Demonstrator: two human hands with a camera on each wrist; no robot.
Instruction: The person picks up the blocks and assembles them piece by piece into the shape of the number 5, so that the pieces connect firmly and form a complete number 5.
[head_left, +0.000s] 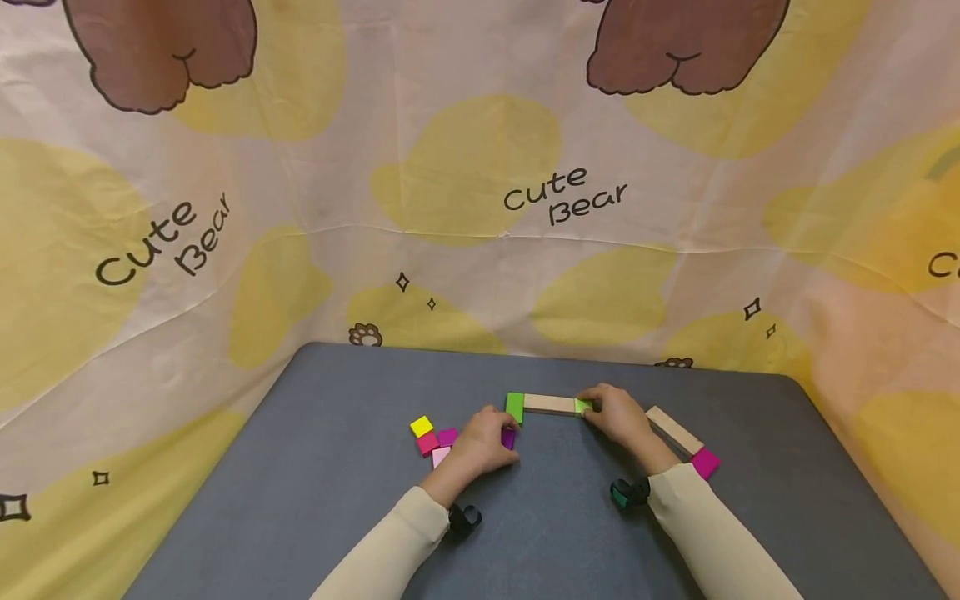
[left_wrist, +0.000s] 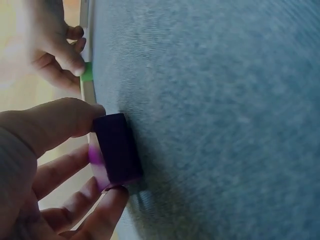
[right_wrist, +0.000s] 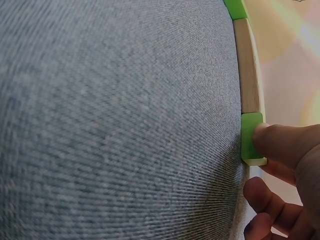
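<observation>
My left hand grips a purple block, with the thumb at one end and fingertips at the other; it is low over the tabletop, and contact with it is unclear. Farther right, my right hand pinches a small green block, thumb on its near face. That block sits against the right end of a plain wooden block. Another green block stands at the wooden block's left end, just beyond my left fingers.
Left of my left hand cluster a yellow block, a red-pink block, a purple-magenta block and a pale pink block. Beyond my right wrist lie a second wooden block and a magenta block. A patterned cloth hangs behind the grey table.
</observation>
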